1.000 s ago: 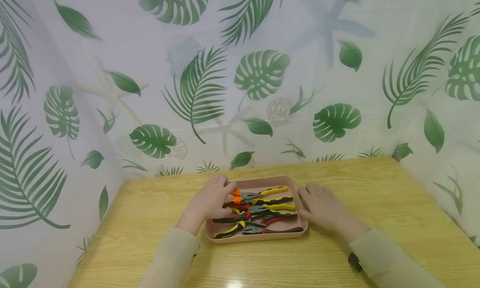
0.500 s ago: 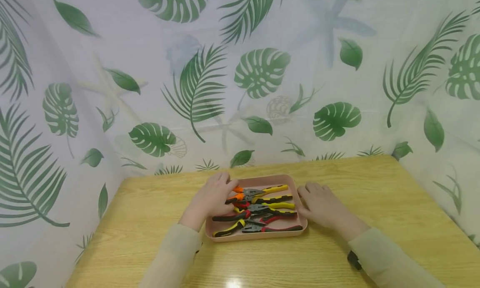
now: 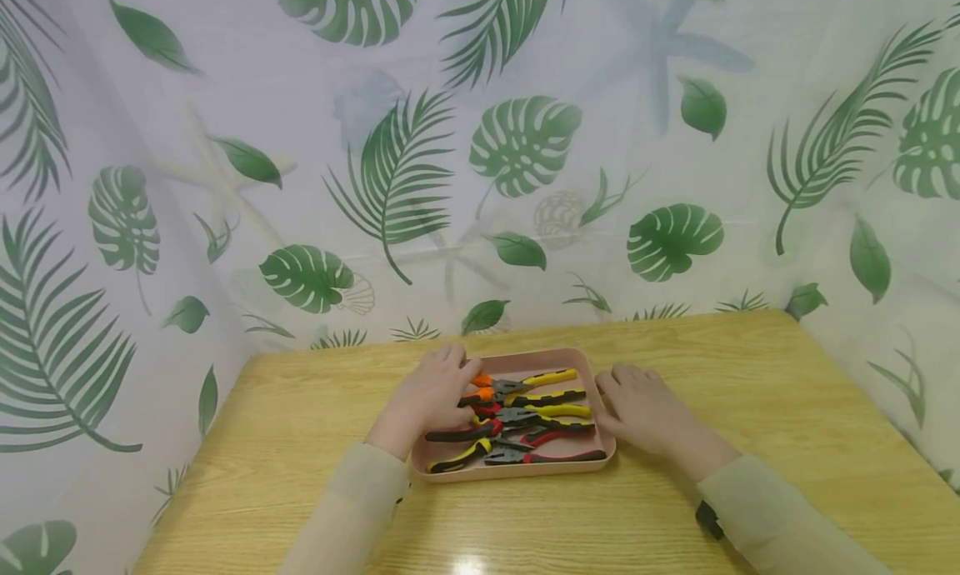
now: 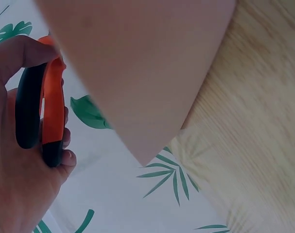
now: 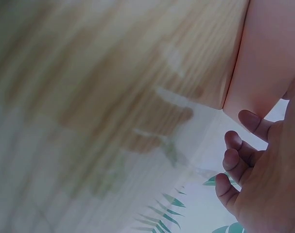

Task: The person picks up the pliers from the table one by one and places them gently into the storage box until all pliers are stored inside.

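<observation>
A pink tray [image 3: 517, 473] sits mid-table with several pliers lying in it, their handles yellow, red and black. My left hand [image 3: 433, 392] reaches over the tray's left rim. In the left wrist view, this left hand [image 4: 16, 194] curls its thumb and fingers round the orange-and-black pliers [image 4: 46, 111] beside the tray [image 4: 137, 63]. The orange pliers [image 3: 480, 389] lie at the tray's far left. My right hand [image 3: 637, 404] rests against the tray's right wall with relaxed fingers and holds nothing. In the right wrist view, the right hand [image 5: 264, 184] is beside the tray [image 5: 268, 58].
The wooden table [image 3: 750, 392] runs wide on both sides of the tray. A white curtain with green leaf print [image 3: 525, 142] encloses the back and both sides. A small black object [image 3: 708, 521] shows at my right sleeve.
My left hand has shifted a little to the right over the orange handles and closed on them. The right hand and the tray have stayed put.
</observation>
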The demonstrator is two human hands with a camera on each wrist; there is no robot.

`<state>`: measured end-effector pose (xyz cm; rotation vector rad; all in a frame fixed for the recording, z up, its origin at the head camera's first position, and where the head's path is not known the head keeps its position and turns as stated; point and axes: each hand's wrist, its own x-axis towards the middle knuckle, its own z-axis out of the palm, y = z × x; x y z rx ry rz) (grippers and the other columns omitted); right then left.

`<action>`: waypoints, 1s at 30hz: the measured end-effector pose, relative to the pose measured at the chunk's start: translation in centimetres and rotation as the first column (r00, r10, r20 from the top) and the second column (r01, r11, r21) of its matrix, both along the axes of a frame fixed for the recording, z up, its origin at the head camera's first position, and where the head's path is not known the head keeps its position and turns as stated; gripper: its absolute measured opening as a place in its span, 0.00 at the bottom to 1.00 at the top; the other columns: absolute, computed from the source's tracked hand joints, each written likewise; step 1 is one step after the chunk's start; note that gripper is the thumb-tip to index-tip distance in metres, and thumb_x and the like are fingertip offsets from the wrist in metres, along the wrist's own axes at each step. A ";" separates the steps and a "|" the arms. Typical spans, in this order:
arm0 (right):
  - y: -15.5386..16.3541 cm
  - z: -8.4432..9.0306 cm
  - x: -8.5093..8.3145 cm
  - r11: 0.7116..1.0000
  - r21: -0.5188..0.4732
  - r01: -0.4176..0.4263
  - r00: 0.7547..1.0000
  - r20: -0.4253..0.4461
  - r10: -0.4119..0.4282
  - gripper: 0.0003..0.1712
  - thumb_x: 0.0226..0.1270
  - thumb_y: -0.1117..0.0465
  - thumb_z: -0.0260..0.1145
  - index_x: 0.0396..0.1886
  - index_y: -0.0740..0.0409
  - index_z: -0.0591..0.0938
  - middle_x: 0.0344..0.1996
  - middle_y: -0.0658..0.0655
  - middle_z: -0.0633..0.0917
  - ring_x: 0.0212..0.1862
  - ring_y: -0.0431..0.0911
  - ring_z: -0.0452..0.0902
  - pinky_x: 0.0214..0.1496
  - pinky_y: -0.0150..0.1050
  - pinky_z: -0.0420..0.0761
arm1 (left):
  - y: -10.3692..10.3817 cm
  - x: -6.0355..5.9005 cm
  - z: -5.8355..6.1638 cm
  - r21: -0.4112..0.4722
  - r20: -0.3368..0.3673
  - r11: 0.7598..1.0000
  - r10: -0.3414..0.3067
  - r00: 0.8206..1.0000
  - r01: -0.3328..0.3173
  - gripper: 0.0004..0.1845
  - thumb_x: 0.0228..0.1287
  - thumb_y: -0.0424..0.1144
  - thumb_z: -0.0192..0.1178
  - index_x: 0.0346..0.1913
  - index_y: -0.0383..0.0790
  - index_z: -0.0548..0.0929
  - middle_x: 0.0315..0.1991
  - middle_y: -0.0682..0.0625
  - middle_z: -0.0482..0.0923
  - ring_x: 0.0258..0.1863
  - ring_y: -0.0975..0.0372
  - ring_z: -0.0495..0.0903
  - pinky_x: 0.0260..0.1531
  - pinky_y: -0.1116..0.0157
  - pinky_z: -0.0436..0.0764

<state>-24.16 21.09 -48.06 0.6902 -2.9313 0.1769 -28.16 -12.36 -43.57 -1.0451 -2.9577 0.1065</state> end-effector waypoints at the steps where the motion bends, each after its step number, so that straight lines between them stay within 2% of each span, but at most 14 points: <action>1: 0.0 0.0 0.0 1.000 0.000 0.001 1.000 0.000 -0.001 0.14 0.74 0.47 0.64 0.46 0.53 0.78 0.37 0.52 0.75 0.41 0.48 0.71 0.44 0.49 0.72 | 0.1 0.0 0.0 -0.004 0.004 1.000 0.006 1.000 -0.006 0.25 0.62 0.47 0.71 0.60 0.48 0.77 0.50 0.48 0.71 0.49 0.55 0.68 0.52 0.57 0.72; 6: 0.0 0.0 0.0 1.000 0.005 -0.004 1.000 -0.012 0.004 0.15 0.73 0.47 0.65 0.45 0.53 0.78 0.37 0.52 0.76 0.41 0.48 0.71 0.44 0.50 0.72 | 0.3 0.3 0.3 0.014 0.026 1.000 0.010 1.000 -0.011 0.22 0.68 0.49 0.69 0.61 0.48 0.79 0.55 0.48 0.75 0.54 0.54 0.71 0.62 0.53 0.73; 10: 0.1 -0.1 0.0 1.000 0.006 -0.006 1.000 -0.019 0.006 0.15 0.73 0.47 0.65 0.46 0.53 0.78 0.37 0.53 0.76 0.42 0.49 0.72 0.45 0.51 0.73 | 0.4 0.3 0.4 0.027 0.016 1.000 -0.003 1.000 0.003 0.20 0.71 0.49 0.68 0.61 0.49 0.80 0.55 0.50 0.75 0.56 0.54 0.73 0.66 0.51 0.71; 30: 0.0 0.0 0.1 1.000 0.003 -0.003 1.000 -0.016 0.003 0.16 0.74 0.46 0.65 0.46 0.53 0.78 0.39 0.53 0.76 0.44 0.50 0.72 0.45 0.49 0.72 | -0.4 0.2 -0.1 0.035 0.002 0.999 -0.013 1.000 0.013 0.21 0.70 0.47 0.68 0.62 0.47 0.79 0.53 0.49 0.75 0.54 0.55 0.73 0.63 0.52 0.73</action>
